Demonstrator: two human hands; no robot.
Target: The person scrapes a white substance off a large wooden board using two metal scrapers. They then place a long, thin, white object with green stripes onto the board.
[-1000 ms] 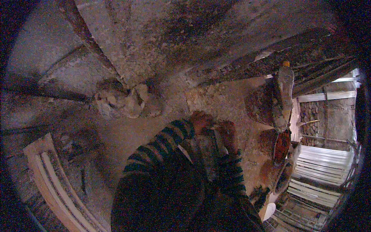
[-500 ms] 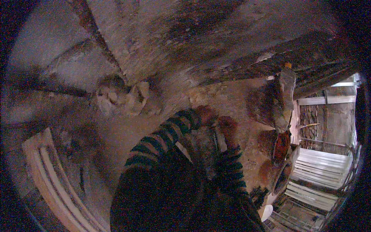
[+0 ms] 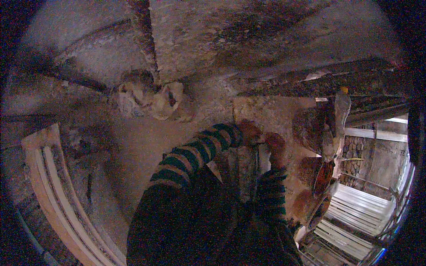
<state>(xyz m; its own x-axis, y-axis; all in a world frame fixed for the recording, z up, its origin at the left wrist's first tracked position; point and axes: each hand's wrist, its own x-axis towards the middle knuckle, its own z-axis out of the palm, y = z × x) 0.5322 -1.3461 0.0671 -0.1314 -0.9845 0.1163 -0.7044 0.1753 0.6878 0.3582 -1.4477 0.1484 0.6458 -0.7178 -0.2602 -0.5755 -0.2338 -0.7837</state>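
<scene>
Both hands grip a long metal tool, the left hand [image 3: 249,133] and right hand [image 3: 275,144] closed at the far end of the tool [image 3: 254,170], over a pale slab [image 3: 277,117]. Since the earlier frame the hands have held their grip, while the crumpled sack [image 3: 153,99] to the left lies unmoved.

A crumpled pale sack [image 3: 151,99] lay on the dirt floor [image 3: 146,142] at the foot of a rough wall [image 3: 248,40]. Pale moulded wooden boards [image 3: 53,186] curved along the floor's left edge. Round dark logs [image 3: 310,128] stood at the right, beside a reddish bowl-like vessel [image 3: 323,177]. Corrugated metal sheets [image 3: 355,213] lay lower right.
</scene>
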